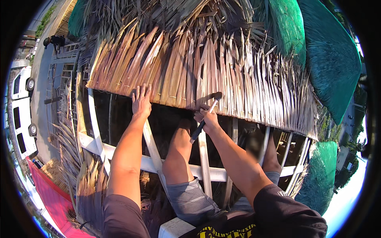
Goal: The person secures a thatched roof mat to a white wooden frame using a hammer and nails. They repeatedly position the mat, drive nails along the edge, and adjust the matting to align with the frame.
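A thatch panel [180, 65] of dried brown palm leaves lies across the frame in front of me, stitched along its lower edge. My left hand [141, 102] rests on that edge at the left, fingers stretched out flat over the leaves. Farther right, my right hand [206, 118] is closed around a hammer [197, 133] with a black grip and a metal shaft. The hammer's dark head points up and lies over the leaves; whether it touches them I cannot tell. Part of the panel's edge is hidden behind my right hand.
White wooden rafters [204, 158] and a crosswise beam [216, 173] run below the panel, with dark gaps between them around my legs. Green netting [291, 31] covers the roof at the right. White vehicles [23, 113] stand far below left, near a red roof [47, 194].
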Action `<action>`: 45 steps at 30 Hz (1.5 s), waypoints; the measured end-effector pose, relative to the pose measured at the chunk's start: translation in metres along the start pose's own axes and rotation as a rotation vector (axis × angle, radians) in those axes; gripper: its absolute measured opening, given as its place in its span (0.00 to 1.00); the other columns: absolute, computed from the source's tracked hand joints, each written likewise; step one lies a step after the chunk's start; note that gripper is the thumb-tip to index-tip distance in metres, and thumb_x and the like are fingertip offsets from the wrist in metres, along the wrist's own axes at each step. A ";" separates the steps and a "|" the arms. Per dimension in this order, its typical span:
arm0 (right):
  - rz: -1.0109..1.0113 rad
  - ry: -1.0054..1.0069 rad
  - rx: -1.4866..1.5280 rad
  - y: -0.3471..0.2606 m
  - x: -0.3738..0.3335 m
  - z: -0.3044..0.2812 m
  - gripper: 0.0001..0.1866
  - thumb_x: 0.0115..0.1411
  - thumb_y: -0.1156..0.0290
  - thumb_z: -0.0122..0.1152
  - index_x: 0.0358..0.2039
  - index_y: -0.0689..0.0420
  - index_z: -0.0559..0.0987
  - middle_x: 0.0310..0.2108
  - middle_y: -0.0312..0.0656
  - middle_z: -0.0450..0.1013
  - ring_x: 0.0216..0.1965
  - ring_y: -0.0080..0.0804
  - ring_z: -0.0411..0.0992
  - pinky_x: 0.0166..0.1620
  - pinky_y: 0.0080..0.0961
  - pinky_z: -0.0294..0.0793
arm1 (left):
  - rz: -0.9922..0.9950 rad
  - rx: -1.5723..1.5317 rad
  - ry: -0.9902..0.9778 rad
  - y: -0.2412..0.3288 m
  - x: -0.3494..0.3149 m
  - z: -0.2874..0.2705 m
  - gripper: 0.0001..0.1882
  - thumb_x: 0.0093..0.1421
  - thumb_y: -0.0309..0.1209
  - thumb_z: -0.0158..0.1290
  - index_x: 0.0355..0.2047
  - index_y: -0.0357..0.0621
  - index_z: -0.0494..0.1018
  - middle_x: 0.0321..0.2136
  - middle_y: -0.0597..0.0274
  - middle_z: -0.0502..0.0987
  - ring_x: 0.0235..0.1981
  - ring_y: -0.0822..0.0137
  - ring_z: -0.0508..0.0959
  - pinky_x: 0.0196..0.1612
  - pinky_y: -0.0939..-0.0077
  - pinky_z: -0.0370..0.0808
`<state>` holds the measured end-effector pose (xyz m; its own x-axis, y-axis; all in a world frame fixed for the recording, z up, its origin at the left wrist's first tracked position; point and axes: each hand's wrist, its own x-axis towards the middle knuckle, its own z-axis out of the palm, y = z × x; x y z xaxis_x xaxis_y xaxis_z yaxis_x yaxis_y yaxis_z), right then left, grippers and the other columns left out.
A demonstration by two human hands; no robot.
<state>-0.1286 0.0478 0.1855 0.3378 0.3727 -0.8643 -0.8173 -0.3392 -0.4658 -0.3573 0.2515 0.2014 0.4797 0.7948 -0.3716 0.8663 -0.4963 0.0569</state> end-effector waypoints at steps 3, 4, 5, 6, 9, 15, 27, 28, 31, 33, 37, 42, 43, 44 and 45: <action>0.222 -0.048 -0.229 0.008 -0.020 -0.014 0.22 0.66 0.79 0.54 0.60 0.56 0.68 0.44 0.45 0.72 0.43 0.43 0.77 0.45 0.42 0.84 | 0.090 -0.134 -0.069 -0.006 -0.019 -0.007 0.47 0.55 0.33 0.65 0.72 0.54 0.54 0.74 0.61 0.49 0.74 0.52 0.49 0.72 0.51 0.52; 0.264 -0.037 -0.278 0.011 -0.036 -0.020 0.22 0.66 0.79 0.54 0.60 0.56 0.69 0.44 0.44 0.73 0.43 0.43 0.77 0.45 0.42 0.84 | 0.140 -0.213 -0.099 -0.003 -0.032 -0.013 0.45 0.55 0.34 0.65 0.71 0.52 0.56 0.73 0.59 0.50 0.74 0.51 0.50 0.72 0.51 0.54; 0.245 -0.076 -0.298 0.012 -0.055 -0.027 0.20 0.66 0.78 0.54 0.59 0.56 0.70 0.43 0.44 0.74 0.42 0.40 0.78 0.44 0.42 0.84 | 0.169 -0.293 -0.069 0.004 -0.051 -0.020 0.40 0.57 0.35 0.64 0.68 0.48 0.61 0.72 0.55 0.54 0.71 0.47 0.56 0.70 0.53 0.59; 0.235 -0.089 -0.330 0.010 -0.076 -0.032 0.18 0.67 0.76 0.55 0.57 0.55 0.72 0.40 0.42 0.76 0.38 0.35 0.78 0.39 0.35 0.81 | 0.157 -0.363 -0.072 0.013 -0.073 -0.029 0.36 0.59 0.36 0.62 0.66 0.46 0.64 0.69 0.52 0.60 0.69 0.49 0.61 0.69 0.57 0.62; 0.112 -0.181 -0.545 -0.006 -0.148 -0.046 0.15 0.67 0.73 0.58 0.53 0.55 0.73 0.33 0.39 0.77 0.32 0.27 0.78 0.32 0.25 0.73 | 0.146 -0.542 -0.152 0.038 -0.161 -0.071 0.29 0.62 0.36 0.58 0.63 0.41 0.67 0.61 0.49 0.71 0.63 0.53 0.70 0.65 0.63 0.68; -0.211 -0.346 -1.027 -0.039 -0.309 -0.053 0.14 0.65 0.73 0.56 0.49 0.60 0.67 0.26 0.38 0.69 0.22 0.23 0.70 0.23 0.24 0.71 | 0.096 -0.835 -0.039 0.082 -0.356 -0.182 0.22 0.62 0.33 0.58 0.55 0.38 0.73 0.50 0.46 0.79 0.49 0.52 0.82 0.52 0.63 0.78; -0.663 -0.934 -1.491 0.025 -0.488 -0.096 0.24 0.69 0.58 0.55 0.59 0.59 0.66 0.32 0.56 0.76 0.35 0.52 0.76 0.40 0.44 0.74 | 0.069 -0.382 -0.316 0.163 -0.625 -0.244 0.11 0.61 0.33 0.52 0.35 0.41 0.80 0.32 0.50 0.82 0.37 0.50 0.82 0.41 0.57 0.78; -0.681 -0.979 -1.503 0.027 -0.493 -0.098 0.24 0.69 0.59 0.56 0.59 0.58 0.66 0.30 0.52 0.76 0.30 0.43 0.76 0.35 0.39 0.74 | -0.006 -0.269 -0.332 0.174 -0.635 -0.228 0.11 0.61 0.33 0.52 0.36 0.41 0.80 0.33 0.49 0.82 0.38 0.50 0.83 0.41 0.57 0.79; -0.699 -1.065 -1.567 0.028 -0.508 -0.100 0.25 0.68 0.57 0.58 0.59 0.58 0.68 0.30 0.51 0.77 0.27 0.39 0.77 0.34 0.37 0.75 | -0.122 -0.223 -0.118 0.194 -0.647 -0.182 0.11 0.63 0.32 0.49 0.38 0.42 0.80 0.33 0.50 0.82 0.39 0.52 0.83 0.40 0.57 0.80; -0.615 -1.073 -1.569 0.028 -0.519 -0.097 0.27 0.67 0.54 0.59 0.58 0.58 0.69 0.36 0.58 0.78 0.32 0.48 0.79 0.40 0.41 0.76 | -0.073 -0.134 -0.058 0.195 -0.646 -0.162 0.12 0.64 0.33 0.48 0.39 0.42 0.79 0.36 0.52 0.82 0.39 0.54 0.83 0.40 0.58 0.81; -0.745 -1.062 -1.623 0.027 -0.535 -0.093 0.29 0.67 0.52 0.57 0.59 0.59 0.67 0.37 0.57 0.77 0.34 0.48 0.78 0.41 0.41 0.76 | -0.064 -0.087 -0.201 0.188 -0.644 -0.150 0.13 0.64 0.32 0.46 0.39 0.42 0.79 0.43 0.50 0.80 0.43 0.54 0.83 0.43 0.58 0.81; -0.670 -1.055 -1.570 0.028 -0.535 -0.091 0.31 0.66 0.50 0.57 0.59 0.61 0.66 0.41 0.61 0.76 0.42 0.55 0.76 0.47 0.44 0.73 | -0.114 -0.204 -0.236 0.182 -0.650 -0.153 0.15 0.66 0.32 0.43 0.44 0.38 0.76 0.44 0.46 0.80 0.45 0.50 0.82 0.46 0.57 0.80; -0.646 -1.055 -1.563 0.029 -0.534 -0.091 0.32 0.66 0.49 0.57 0.59 0.61 0.66 0.44 0.63 0.75 0.48 0.61 0.75 0.51 0.46 0.72 | -0.094 -0.188 -0.251 0.181 -0.650 -0.152 0.15 0.67 0.33 0.42 0.45 0.38 0.76 0.45 0.46 0.80 0.45 0.50 0.82 0.46 0.56 0.80; -0.688 -1.059 -1.557 0.031 -0.532 -0.090 0.30 0.67 0.51 0.58 0.59 0.61 0.67 0.39 0.58 0.75 0.40 0.51 0.75 0.44 0.41 0.73 | -0.081 -0.173 -0.285 0.180 -0.650 -0.151 0.16 0.67 0.33 0.42 0.46 0.38 0.75 0.45 0.46 0.80 0.45 0.50 0.82 0.47 0.56 0.80; -0.728 -1.062 -1.553 0.033 -0.530 -0.091 0.29 0.67 0.53 0.58 0.59 0.61 0.67 0.35 0.52 0.75 0.32 0.41 0.74 0.37 0.36 0.73 | -0.077 -0.162 -0.281 0.180 -0.650 -0.149 0.16 0.68 0.33 0.41 0.46 0.38 0.74 0.45 0.46 0.80 0.46 0.50 0.82 0.47 0.56 0.80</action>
<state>-0.2921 -0.2391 0.6116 -0.4745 0.8228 -0.3129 0.5319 -0.0153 -0.8467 -0.4927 -0.3025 0.5917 0.3743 0.6892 -0.6204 0.9202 -0.3587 0.1566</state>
